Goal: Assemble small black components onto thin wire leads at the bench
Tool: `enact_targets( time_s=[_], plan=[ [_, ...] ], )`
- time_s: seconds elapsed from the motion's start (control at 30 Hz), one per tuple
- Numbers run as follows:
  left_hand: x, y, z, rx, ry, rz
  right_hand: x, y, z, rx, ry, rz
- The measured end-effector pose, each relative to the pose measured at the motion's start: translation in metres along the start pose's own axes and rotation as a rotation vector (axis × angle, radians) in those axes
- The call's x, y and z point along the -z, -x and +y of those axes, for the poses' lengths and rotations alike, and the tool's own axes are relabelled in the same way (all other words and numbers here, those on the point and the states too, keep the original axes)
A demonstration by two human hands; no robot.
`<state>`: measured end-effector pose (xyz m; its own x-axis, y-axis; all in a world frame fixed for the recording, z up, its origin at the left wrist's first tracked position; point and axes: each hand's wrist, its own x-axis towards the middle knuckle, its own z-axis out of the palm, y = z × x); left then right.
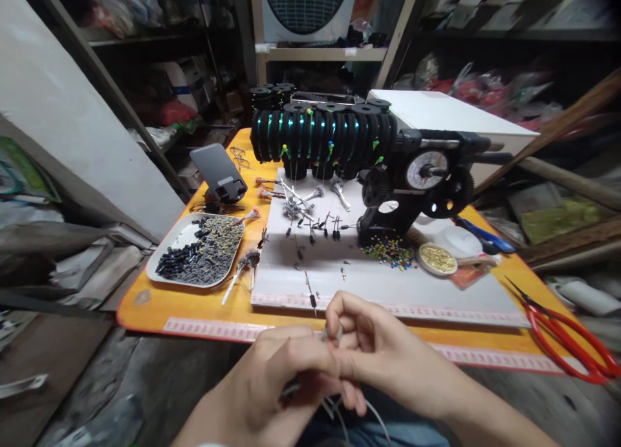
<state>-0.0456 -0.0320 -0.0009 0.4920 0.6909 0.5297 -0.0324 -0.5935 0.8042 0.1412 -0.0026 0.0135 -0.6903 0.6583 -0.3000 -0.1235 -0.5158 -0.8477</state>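
Observation:
My left hand [272,382] and my right hand [373,350] meet below the front edge of the orange table [145,311]. Both pinch a small grey piece [334,334] with thin wires [339,411] trailing down from my fingers. On the white board [388,285] in front of them lie several small black-tipped wire pieces [310,227]. A black winding machine [417,182] with a dial stands at the back, beside a row of black spools [320,136].
A white tray [167,250] of small black and grey parts sits at the left. A phone on a stand [218,169] is behind it. Coloured beads [388,250], a round tin of gold bits [436,258] and red scissors [567,340] lie at the right. Cluttered shelves surround the table.

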Motion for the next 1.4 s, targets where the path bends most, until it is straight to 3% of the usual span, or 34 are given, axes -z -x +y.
enact_targets(
  time_s=[0.1,0.23,0.33,0.43,0.67,0.9,1.13,1.4],
  plan=[
    [-0.011,0.005,-0.010,0.004,-0.014,0.140,-0.002,-0.002,-0.001,0.046,-0.057,0.088],
    [-0.030,0.007,-0.019,0.049,0.128,0.395,-0.005,-0.001,0.000,0.131,-0.037,0.196],
    [-0.039,0.006,-0.019,0.119,0.195,0.534,-0.009,0.005,0.000,0.206,0.004,0.214],
    [-0.040,0.005,-0.017,0.157,0.271,0.601,-0.014,0.013,0.000,0.242,0.050,0.193],
    [-0.037,0.009,-0.016,0.079,0.245,0.540,-0.028,0.018,0.000,0.170,0.093,0.364],
    [-0.027,0.013,-0.015,-0.013,0.165,0.400,-0.031,0.020,0.003,0.162,0.158,0.396],
    [-0.021,0.011,-0.012,-0.020,0.111,0.364,-0.038,0.022,0.006,0.190,0.030,0.460],
    [-0.025,0.011,-0.016,-0.054,0.139,0.376,-0.036,0.019,0.014,0.199,-0.044,0.460]
  ],
)
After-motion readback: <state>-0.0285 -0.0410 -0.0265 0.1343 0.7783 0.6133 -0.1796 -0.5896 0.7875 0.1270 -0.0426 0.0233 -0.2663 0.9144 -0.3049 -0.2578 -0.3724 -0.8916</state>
